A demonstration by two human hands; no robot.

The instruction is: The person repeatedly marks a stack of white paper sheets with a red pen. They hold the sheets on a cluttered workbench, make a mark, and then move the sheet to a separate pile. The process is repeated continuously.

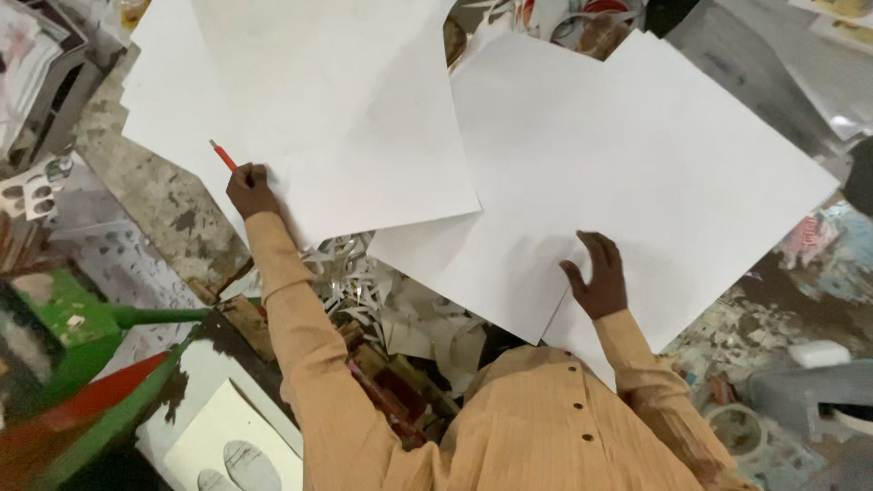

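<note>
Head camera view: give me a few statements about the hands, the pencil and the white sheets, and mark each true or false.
1. The left hand holds a red pencil. True.
2. The right hand grips a pair of scissors. False: it rests flat, fingers spread, on a large white sheet.
3. The pencil hand rests on another white sheet. True.
4. Paper scraps lie between the two arms. True.
5. The sleeves are blue. False: the sleeves are pale orange.
</note>
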